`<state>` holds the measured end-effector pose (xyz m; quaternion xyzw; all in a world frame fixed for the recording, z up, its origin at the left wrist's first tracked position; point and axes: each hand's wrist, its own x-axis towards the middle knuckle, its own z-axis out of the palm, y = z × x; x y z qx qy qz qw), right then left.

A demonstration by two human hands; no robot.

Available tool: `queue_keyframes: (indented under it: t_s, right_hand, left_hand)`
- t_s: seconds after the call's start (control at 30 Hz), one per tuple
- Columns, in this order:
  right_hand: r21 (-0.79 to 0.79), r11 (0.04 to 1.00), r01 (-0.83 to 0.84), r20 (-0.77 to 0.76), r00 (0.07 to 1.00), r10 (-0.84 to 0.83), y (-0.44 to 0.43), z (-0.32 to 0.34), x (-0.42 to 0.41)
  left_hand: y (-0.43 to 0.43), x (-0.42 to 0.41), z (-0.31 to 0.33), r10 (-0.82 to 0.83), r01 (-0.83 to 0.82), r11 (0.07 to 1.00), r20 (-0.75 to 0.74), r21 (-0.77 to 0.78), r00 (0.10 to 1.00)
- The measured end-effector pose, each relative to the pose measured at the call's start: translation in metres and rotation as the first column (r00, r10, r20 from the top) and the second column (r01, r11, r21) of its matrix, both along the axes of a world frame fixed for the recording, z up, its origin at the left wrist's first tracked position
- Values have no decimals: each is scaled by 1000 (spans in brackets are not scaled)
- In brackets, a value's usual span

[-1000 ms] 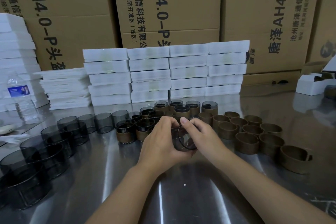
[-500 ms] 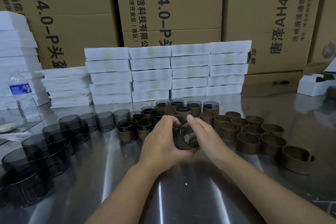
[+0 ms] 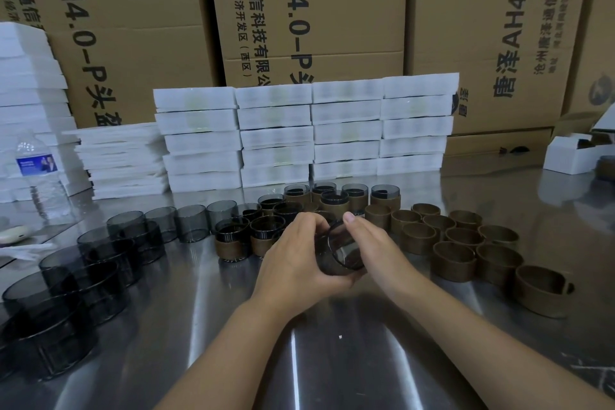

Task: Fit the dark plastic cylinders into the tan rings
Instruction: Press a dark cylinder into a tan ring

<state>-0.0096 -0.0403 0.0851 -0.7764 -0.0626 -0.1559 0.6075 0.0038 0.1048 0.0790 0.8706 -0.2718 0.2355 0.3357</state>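
A dark see-through cylinder (image 3: 339, 251) is tilted on its side just above the steel table (image 3: 349, 353), held between both hands. My left hand (image 3: 296, 260) curls round its left side from below. My right hand (image 3: 376, 251) wraps its right side, thumb on the upper rim. Whether a tan ring sits on it is hidden by my fingers. Loose dark cylinders (image 3: 100, 263) stand in rows to the left. Empty tan rings (image 3: 462, 243) cluster to the right. Cylinders fitted in rings (image 3: 336, 201) stand behind my hands.
White foam trays (image 3: 276, 140) are stacked along the back, in front of tall cardboard boxes (image 3: 299, 10). A water bottle (image 3: 40, 176) stands at the far left. A small open white box (image 3: 569, 156) sits at the far right.
Both hands stay together at the same spot and keep working the cylinder. The view has shifted slightly.
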Motion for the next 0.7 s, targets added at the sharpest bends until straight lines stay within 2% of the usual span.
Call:
queue_keyframes:
  t_s: [0.23,0.5,0.7]
  right_hand:
    - [37,999,19,-8,1000,-19,2,3,-1]
    - [89,996,20,-21,1000,-18,4,7,-5]
    - [72,997,-8,26,1000,6,3,7,-8]
  left_hand:
    - [-3,-2,1,36,-41,992,-40,-116,999]
    - [-4,-2,1,58,-71,984,-77,-166,995]
    - [-5,-1,-1,24,-42,975,-86,-217,996]
